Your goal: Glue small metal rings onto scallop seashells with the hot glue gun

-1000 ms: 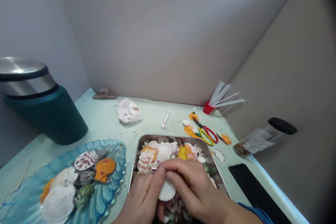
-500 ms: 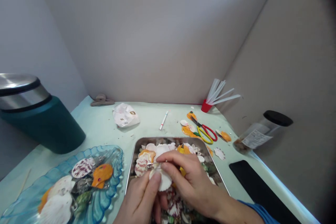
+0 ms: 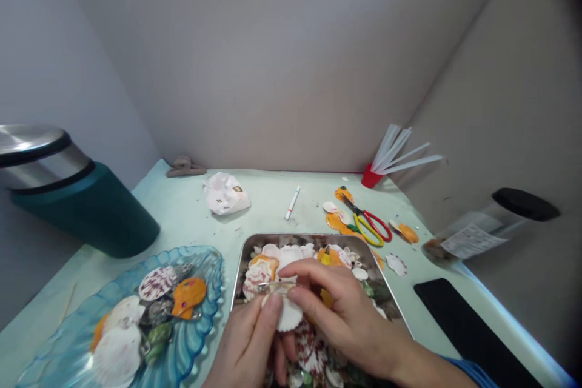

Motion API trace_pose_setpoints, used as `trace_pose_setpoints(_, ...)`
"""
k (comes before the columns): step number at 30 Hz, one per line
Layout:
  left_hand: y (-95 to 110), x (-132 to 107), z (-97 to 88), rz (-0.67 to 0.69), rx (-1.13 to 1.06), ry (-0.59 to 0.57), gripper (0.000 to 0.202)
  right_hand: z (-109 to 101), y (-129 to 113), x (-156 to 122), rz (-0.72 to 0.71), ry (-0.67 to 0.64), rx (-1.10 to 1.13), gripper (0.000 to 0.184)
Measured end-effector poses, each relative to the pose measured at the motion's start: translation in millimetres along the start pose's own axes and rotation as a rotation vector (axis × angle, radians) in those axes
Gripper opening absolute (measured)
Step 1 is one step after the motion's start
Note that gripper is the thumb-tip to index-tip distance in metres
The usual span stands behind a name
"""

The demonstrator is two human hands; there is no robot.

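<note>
Between my two hands is a white scallop shell [image 3: 290, 315], held over a metal tray [image 3: 244, 253] full of shells. My left hand [image 3: 250, 339] is closed on the shell, thumb lying over its near left side. Across the shell's top edge lies a thin silvery metal pin [image 3: 269, 286], which looks like a safety pin. My right hand [image 3: 343, 309] pinches at the pin's right end with thumb and forefinger, close against the shell. How the pin meets the shell is hidden by the fingers. Below the hands, a purple-streaked shell [image 3: 311, 348] shows in the tray.
On the left stand a blue shell-shaped dish [image 3: 207, 260] with several shells and a large green bottle [image 3: 104, 212]. Behind the tray lie crumpled paper [image 3: 226, 194], a white pen [image 3: 293, 202] and scissors [image 3: 370, 227]. To the right are a clear jar [image 3: 473, 236], a black slab [image 3: 473, 327] and a red cup [image 3: 371, 176] of white sticks.
The whole view has shifted, so things sit further right. Both hands keep the shell in place over the tray; the pin now shows as a wider pair of metal lines.
</note>
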State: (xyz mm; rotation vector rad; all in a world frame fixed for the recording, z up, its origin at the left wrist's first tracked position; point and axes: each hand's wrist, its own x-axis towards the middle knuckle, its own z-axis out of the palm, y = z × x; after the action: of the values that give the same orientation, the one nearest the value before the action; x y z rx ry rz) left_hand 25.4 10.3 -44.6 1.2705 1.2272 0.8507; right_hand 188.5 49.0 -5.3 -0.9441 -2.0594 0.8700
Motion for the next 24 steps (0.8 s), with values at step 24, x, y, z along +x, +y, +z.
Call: trace_pose_setpoints(24, 11, -2, 0.8, -0.094, 0.077, -0.086, 0.051, 4, 8, 1, -0.148, -0.056, -0.105, 0.025)
